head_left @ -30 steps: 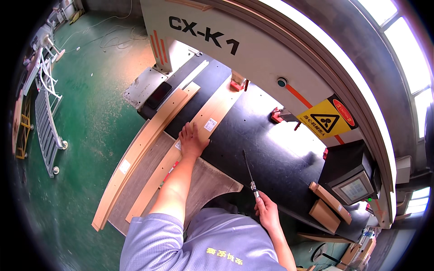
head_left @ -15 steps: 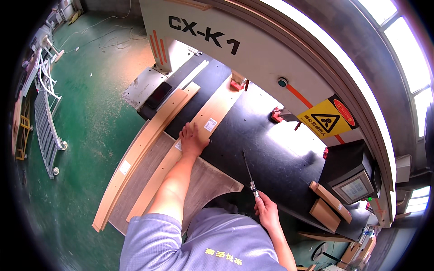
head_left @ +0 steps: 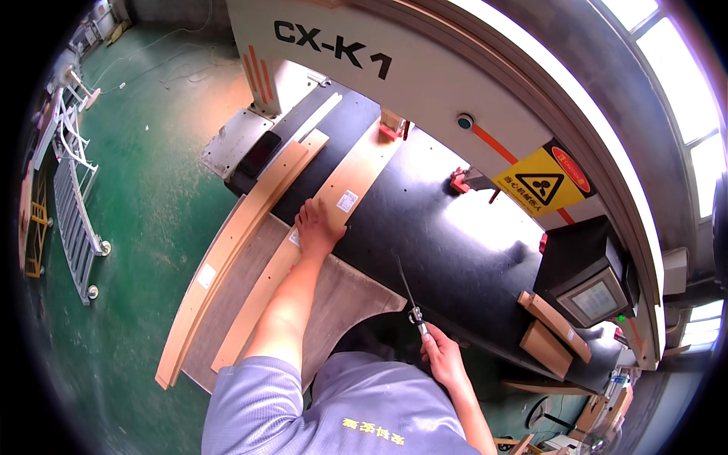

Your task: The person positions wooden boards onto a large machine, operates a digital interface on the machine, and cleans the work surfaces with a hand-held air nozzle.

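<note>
My left hand point(head_left: 319, 229) lies on a long, light-brown wooden board point(head_left: 361, 168), its fingers stretched over the surface beside a white label point(head_left: 347, 200). The board runs from under the machine's beam toward my body, its far end at a red-based clamp point(head_left: 390, 130). In my right hand point(head_left: 443, 354) is a slim metal tool that looks like an air blow gun point(head_left: 416, 318). Its long thin nozzle points forward over the black table point(head_left: 447, 265). My right fingers are closed round its handle. Left of the board lie curved wooden strips point(head_left: 220, 262), side by side.
A grey-brown wing panel point(head_left: 345, 292) supports the strips at my front. Ahead arches the large white machine beam point(head_left: 425, 83). A control screen point(head_left: 595, 302) hangs at right, with short wood offcuts point(head_left: 547, 341) beside it. Another red clamp point(head_left: 459, 180) stands under the beam. A wheeled metal stair point(head_left: 76, 220) is at left.
The view has shifted slightly. My right hand and the blow gun have moved a little to the left. My left hand stays on the board.
</note>
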`<action>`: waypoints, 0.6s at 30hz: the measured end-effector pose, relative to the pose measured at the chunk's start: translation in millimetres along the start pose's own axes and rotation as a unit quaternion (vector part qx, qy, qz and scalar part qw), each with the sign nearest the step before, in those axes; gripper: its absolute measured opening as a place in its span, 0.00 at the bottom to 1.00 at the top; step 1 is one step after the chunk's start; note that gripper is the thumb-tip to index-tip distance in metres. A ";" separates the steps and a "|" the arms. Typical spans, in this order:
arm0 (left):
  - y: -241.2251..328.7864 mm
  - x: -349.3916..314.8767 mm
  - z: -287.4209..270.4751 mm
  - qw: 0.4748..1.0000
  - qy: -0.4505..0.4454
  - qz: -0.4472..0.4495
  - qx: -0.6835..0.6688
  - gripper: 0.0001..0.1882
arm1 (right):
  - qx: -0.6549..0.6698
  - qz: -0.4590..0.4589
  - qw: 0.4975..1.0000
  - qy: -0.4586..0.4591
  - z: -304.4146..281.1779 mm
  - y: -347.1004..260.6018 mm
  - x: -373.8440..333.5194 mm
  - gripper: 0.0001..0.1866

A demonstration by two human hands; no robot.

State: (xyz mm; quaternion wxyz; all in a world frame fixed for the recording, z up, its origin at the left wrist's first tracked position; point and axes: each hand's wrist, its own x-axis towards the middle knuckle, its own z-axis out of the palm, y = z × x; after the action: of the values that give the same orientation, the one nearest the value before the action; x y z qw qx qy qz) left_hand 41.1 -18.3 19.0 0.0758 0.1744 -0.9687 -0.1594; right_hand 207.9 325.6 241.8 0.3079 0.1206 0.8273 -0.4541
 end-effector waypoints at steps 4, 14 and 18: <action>0.1 -47.8 -17.7 0.999 -0.010 -0.003 -0.032 0.52 | 0.017 0.000 1.000 -0.009 -5.4 11.2 -10.1 0.21; -11.9 -218.0 -38.7 0.990 -0.090 0.097 -0.043 0.45 | 0.103 -0.033 0.994 0.013 -15.0 49.2 -13.0 0.22; 16.1 -200.6 -27.4 0.979 -0.080 0.147 -0.116 0.35 | 0.096 -0.048 0.994 -0.003 -17.2 40.6 -10.1 0.21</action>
State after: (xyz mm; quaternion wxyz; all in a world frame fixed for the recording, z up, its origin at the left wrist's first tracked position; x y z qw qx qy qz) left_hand 227.7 60.9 31.8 0.0403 0.0065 -0.9617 -0.2711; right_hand 228.4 363.3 227.4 0.2752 0.1081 0.7836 -0.5464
